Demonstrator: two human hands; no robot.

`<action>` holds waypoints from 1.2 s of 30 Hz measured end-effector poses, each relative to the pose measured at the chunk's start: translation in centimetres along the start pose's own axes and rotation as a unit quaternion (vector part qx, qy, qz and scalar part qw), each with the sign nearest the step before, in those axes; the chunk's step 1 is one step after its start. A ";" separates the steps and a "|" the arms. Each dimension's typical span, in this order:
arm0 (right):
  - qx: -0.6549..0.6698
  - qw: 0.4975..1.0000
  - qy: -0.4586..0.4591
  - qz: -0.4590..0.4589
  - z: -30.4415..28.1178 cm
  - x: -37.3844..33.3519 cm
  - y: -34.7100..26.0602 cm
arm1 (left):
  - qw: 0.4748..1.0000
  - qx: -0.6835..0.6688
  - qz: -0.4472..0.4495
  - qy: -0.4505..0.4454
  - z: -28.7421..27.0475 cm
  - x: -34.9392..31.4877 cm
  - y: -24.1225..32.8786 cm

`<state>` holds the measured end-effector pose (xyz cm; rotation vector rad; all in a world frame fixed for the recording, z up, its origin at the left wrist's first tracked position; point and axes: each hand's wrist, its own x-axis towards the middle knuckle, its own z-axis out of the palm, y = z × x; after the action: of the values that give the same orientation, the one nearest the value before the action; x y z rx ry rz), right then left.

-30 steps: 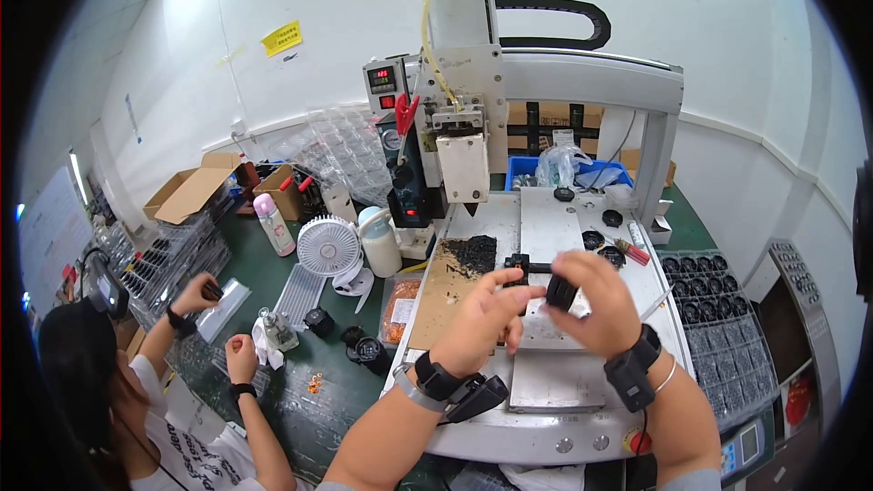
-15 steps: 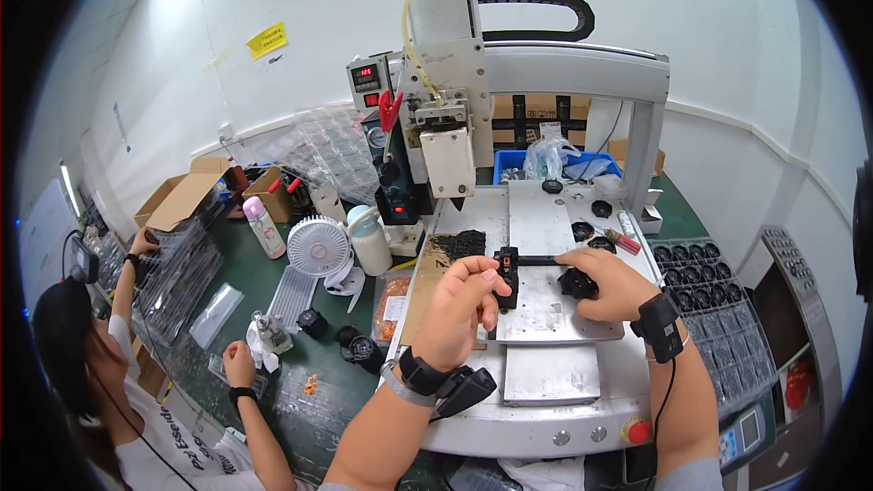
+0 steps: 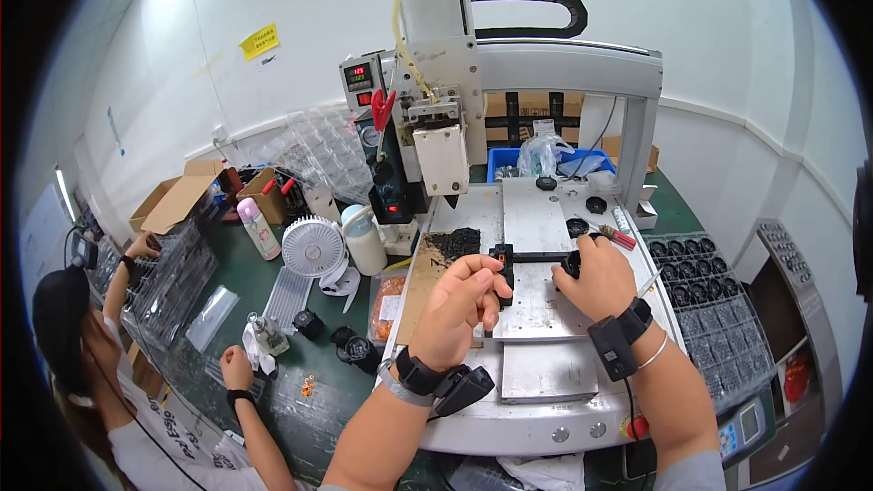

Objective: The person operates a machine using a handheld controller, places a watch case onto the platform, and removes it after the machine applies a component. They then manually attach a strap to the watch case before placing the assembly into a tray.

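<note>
My left hand [image 3: 459, 305] is closed beside a black block-shaped fixture [image 3: 503, 265] on the machine's metal bed. Its thumb and fingers are curled together, and whatever they pinch is hidden. My right hand [image 3: 600, 280] grips a round black plastic part [image 3: 572, 263], mostly covered by the fingers. That part is at the right end of a dark bar [image 3: 538, 257] running from the fixture; whether they touch cannot be made out. Above the bed hangs the dispensing head [image 3: 443, 159] with its dark pointed tip, well apart from both hands.
More round black parts [image 3: 596, 205] and a red-handled screwdriver [image 3: 619, 236] lie behind my right hand. Trays of black parts [image 3: 696, 270] stand at right. At left are a white fan [image 3: 313, 247], bottles, and a co-worker's hand [image 3: 236, 368]. A red stop button [image 3: 638, 426] sits in front.
My right hand has moved away from me and turned, bringing the round black part up to the bar's end and covering more of it. The left hand keeps its pose by the fixture.
</note>
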<state>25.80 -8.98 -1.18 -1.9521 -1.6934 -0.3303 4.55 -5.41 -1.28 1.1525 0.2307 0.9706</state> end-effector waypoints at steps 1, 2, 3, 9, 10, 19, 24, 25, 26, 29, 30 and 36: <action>0.000 1.000 0.013 0.014 0.0 0.2 -0.3 | 1.000 -0.001 0.002 0.001 0.0 0.0 0.0; -0.001 1.000 0.012 0.012 0.2 0.2 -0.5 | 1.000 0.004 -0.003 0.001 0.0 0.1 0.1; -0.026 1.000 -0.014 0.005 0.6 0.2 -0.6 | 1.000 0.009 -0.008 0.001 0.0 0.1 0.0; -0.004 0.996 -0.069 -0.052 1.2 0.1 0.9 | 1.000 0.011 0.008 0.022 -0.6 0.2 0.2; 0.029 0.993 -0.055 -0.102 1.2 0.1 1.5 | 1.000 0.011 0.006 0.021 -0.6 0.3 0.2; 0.087 0.991 -0.069 -0.080 -1.2 0.6 2.8 | 0.998 -0.025 0.012 0.060 -0.8 0.8 0.2; 0.089 0.987 0.052 -0.122 -0.6 0.5 2.2 | 0.990 0.094 0.013 0.109 -1.3 1.3 0.0; 0.088 0.987 0.051 -0.123 -0.7 0.7 1.7 | 0.974 0.182 0.006 0.138 -1.2 1.3 0.0; 0.114 0.976 0.046 -0.179 -0.9 0.9 1.0 | 0.974 0.181 0.007 0.140 -1.7 1.6 -0.5; 0.121 0.963 -0.005 -0.242 -0.8 1.0 -1.0 | 0.921 0.365 0.071 0.118 -2.9 2.7 -2.2; 0.103 0.961 -0.007 -0.255 -0.4 1.0 -1.3 | 0.873 0.470 0.074 0.107 -2.9 3.0 -2.3; 0.065 0.960 -0.083 -0.259 0.1 1.3 -1.6 | 0.804 0.586 0.063 0.082 -2.5 4.5 -1.6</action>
<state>24.47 -7.66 -0.26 -1.4525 -2.2669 -0.2347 6.56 -0.51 -2.38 2.2285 1.0056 1.0426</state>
